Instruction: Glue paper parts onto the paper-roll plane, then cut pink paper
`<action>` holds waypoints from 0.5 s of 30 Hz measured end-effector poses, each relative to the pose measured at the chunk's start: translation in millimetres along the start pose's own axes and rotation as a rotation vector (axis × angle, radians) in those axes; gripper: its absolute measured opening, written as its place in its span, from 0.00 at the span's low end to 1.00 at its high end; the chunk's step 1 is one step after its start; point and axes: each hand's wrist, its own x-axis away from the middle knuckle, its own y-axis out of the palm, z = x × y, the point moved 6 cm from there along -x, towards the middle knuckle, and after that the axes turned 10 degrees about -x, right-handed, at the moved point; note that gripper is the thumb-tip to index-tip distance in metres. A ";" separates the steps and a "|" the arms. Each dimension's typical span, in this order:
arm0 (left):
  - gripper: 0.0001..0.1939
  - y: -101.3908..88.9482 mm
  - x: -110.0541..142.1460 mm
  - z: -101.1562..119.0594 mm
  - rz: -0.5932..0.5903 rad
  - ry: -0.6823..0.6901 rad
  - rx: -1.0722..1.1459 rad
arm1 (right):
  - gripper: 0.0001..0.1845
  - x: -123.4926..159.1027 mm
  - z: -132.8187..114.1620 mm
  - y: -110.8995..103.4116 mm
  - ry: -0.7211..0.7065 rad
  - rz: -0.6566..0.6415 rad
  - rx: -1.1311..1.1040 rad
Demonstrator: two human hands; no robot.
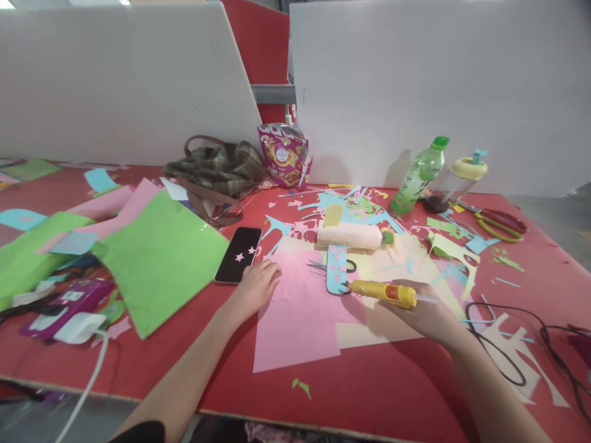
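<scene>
My right hand [427,314] is closed around a yellow glue gun [383,291] whose nozzle points left at a blue paper strip [336,268] dotted with pink shapes. My left hand [255,284] rests curled on the edge of a pink paper sheet [300,317], beside a black phone [239,254] with two small stars on its screen. A cream-coloured bottle [351,234] with a green cap lies on its side just beyond the strip. Black scissors are partly hidden under the strip.
Green foam sheets [159,258] and pink sheets cover the left of the red table [369,394]. A plaid bag [215,169], snack packet [284,154], green bottle [420,175], yellow-lidded bottle [455,178] and red-handled scissors [501,223] stand at the back. Black cables [530,344] loop at right; a white charger [78,326] at left.
</scene>
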 end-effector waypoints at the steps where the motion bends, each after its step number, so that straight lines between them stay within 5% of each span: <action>1: 0.07 -0.8 -0.4 -1.1 0.011 0.004 -0.003 | 0.08 0.7 0.1 0.2 0.002 0.002 0.014; 15: 0.07 -9.1 -13.7 13.8 -0.060 0.067 0.007 | 0.08 -0.4 5.6 9.1 0.004 -0.045 0.003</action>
